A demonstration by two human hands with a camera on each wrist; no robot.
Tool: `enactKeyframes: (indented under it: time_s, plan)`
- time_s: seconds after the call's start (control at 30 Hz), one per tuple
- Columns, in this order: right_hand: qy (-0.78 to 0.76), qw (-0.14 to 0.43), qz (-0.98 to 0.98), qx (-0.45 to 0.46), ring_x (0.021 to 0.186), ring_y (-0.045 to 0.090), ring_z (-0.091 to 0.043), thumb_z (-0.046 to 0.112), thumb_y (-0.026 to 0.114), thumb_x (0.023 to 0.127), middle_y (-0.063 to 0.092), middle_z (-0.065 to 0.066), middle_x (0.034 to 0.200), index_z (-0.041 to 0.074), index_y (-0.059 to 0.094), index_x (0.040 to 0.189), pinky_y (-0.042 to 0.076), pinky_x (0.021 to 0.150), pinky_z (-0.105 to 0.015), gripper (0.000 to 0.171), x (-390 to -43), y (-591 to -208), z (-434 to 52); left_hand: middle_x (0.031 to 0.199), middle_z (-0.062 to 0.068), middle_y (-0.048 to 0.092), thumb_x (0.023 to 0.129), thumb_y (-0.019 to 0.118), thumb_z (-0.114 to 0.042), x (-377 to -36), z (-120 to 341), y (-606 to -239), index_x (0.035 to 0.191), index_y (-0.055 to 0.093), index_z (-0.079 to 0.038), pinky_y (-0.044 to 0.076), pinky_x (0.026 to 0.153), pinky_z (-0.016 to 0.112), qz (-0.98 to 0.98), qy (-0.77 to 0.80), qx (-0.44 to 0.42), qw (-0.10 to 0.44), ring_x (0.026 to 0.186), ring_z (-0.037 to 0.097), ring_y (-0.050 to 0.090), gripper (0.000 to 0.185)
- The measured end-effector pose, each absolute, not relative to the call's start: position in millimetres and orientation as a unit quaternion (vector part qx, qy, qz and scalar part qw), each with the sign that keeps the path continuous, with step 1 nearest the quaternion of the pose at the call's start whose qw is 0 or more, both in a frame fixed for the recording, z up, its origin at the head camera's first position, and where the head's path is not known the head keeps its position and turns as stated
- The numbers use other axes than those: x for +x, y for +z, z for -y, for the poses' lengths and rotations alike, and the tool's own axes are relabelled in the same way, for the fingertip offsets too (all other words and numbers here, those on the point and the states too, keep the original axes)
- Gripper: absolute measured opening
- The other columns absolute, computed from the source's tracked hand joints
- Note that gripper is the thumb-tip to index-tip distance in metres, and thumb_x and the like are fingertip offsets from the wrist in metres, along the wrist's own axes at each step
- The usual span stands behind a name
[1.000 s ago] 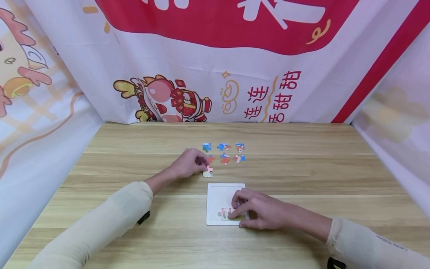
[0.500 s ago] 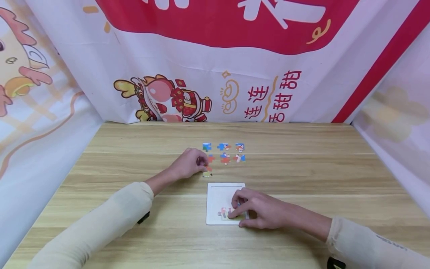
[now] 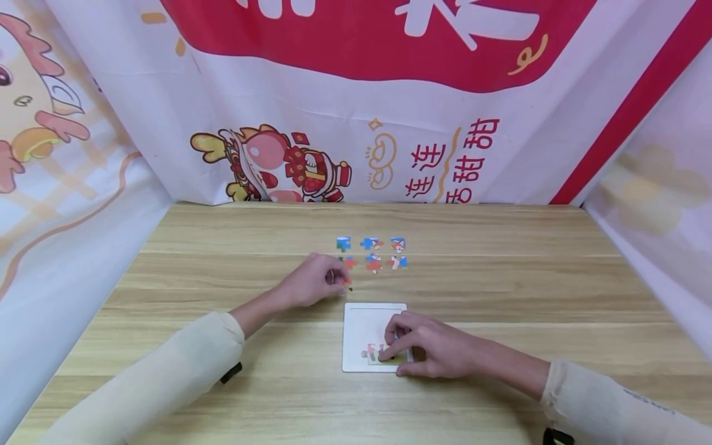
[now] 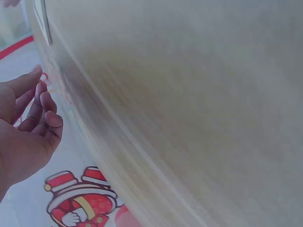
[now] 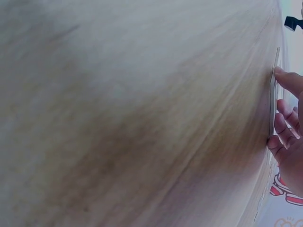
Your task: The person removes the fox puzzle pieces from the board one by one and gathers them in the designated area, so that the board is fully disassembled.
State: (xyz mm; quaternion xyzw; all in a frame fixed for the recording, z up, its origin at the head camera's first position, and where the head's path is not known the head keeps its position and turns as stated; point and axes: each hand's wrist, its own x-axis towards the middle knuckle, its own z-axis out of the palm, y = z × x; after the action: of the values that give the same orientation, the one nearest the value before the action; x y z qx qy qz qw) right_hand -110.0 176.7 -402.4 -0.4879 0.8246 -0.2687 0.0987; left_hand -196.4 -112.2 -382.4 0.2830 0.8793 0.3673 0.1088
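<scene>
In the head view my left hand [image 3: 314, 281] pinches a jigsaw piece [image 3: 347, 283] at the lower left of the loose pieces. An orange and dark part of that piece shows past the fingertips; the rest is hidden. The left wrist view shows the thumb close to the bent fingers [image 4: 40, 86]. My right hand [image 3: 431, 346] holds a white puzzle tray [image 3: 361, 324] at its near right corner. One finger rests on a piece [image 3: 371, 353] in the tray, and the thumb is by the near edge. The hand partly covers coloured pieces beneath it.
Beyond the tray, several loose jigsaw pieces lie in two rows, among them a blue piece [image 3: 343, 243], a fox-face piece [image 3: 397, 244] and an orange piece [image 3: 374, 264]. The wooden table [image 3: 500, 272] ends at a printed cloth [image 3: 361, 148] at the back.
The piece at my left fingertips went from a pale, pinkish look to orange and green, and is now mostly covered. My left hand shifts slightly nearer. The right hand stays put.
</scene>
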Motion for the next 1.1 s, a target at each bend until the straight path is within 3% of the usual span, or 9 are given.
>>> enactKeyframes:
  time_s: [0.37, 0.63, 0.83, 1.1]
  plan:
    - [-0.252, 0.085, -0.829, -0.492, 0.100, 0.051, -0.004, 0.027, 0.081, 0.091, 0.060, 0.008, 0.115, 0.022, 0.080, 0.117, 0.049, 0.088, -0.023, 0.027, -109, -401, -177, 0.074, -0.005, 0.059, 0.089, 0.080, -0.002, -168, 96, -377, 0.093, 0.076, -0.004, 0.048, 0.065, 0.022, -0.859, 0.344, 0.364, 0.106, 0.070, 0.007, 0.052, 0.006]
    - [-0.235, 0.080, -0.836, -0.489, 0.104, 0.055, -0.005, 0.026, 0.081, 0.091, 0.062, 0.007, 0.118, 0.021, 0.078, 0.121, 0.052, 0.096, -0.030, 0.030, -108, -397, -180, 0.074, -0.006, 0.060, 0.090, 0.079, -0.003, -154, 87, -381, 0.097, 0.076, -0.004, 0.047, 0.065, 0.022, -0.852, 0.335, 0.375, 0.150, 0.070, 0.007, 0.052, 0.007]
    - [-0.232, 0.074, -0.844, -0.478, 0.103, 0.055, -0.006, 0.024, 0.080, 0.092, 0.062, 0.006, 0.117, 0.019, 0.078, 0.121, 0.053, 0.091, -0.026, 0.029, -105, -395, -184, 0.077, -0.006, 0.061, 0.087, 0.081, -0.003, -144, 80, -386, 0.098, 0.077, -0.002, 0.048, 0.067, 0.021, -0.843, 0.334, 0.383, 0.177, 0.071, 0.004, 0.052, 0.012]
    - [-0.223, 0.043, -0.838, -0.496, 0.097, 0.050, -0.004, 0.026, 0.080, 0.092, 0.062, 0.005, 0.115, 0.018, 0.079, 0.119, 0.050, 0.084, -0.021, 0.028, -102, -396, -191, 0.077, -0.007, 0.064, 0.080, 0.090, -0.015, -136, 75, -387, 0.098, 0.080, -0.005, 0.048, 0.066, 0.020, -0.845, 0.316, 0.388, 0.187, 0.071, 0.005, 0.054, 0.023]
